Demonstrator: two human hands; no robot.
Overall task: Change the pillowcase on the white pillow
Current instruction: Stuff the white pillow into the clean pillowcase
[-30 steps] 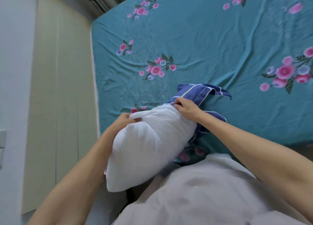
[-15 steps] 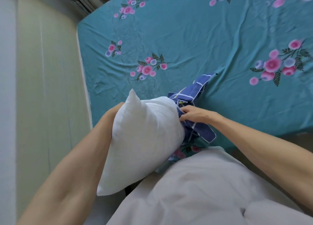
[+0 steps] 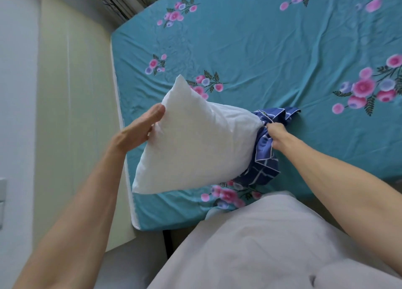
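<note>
Held above the near left corner of the bed point(image 3: 250, 38), over the teal floral sheet: the white pillow point(image 3: 195, 140), almost bare. Long axis slanting from the upper-left corner down to the lower right, that lower-right end still tucked in the bunched blue pillowcase point(image 3: 264, 156). One free corner pointing up and away toward the headboard side, another down toward the mattress edge.

Left hand point(image 3: 139, 130) flat against the pillow's left edge, fingers straight, thumb on top, bracing rather than clutching. Right hand point(image 3: 277, 135) closed tight round a gather of the blue fabric, grip firm on cloth, not on pillow.

Step in hand, by the look of it: stripping off the old case. Best done by pulling the fabric straight along the long axis, away from the bracing palm. Better still with a firmer left hold, since a flat palm may let the pillow slide with the case.
</note>
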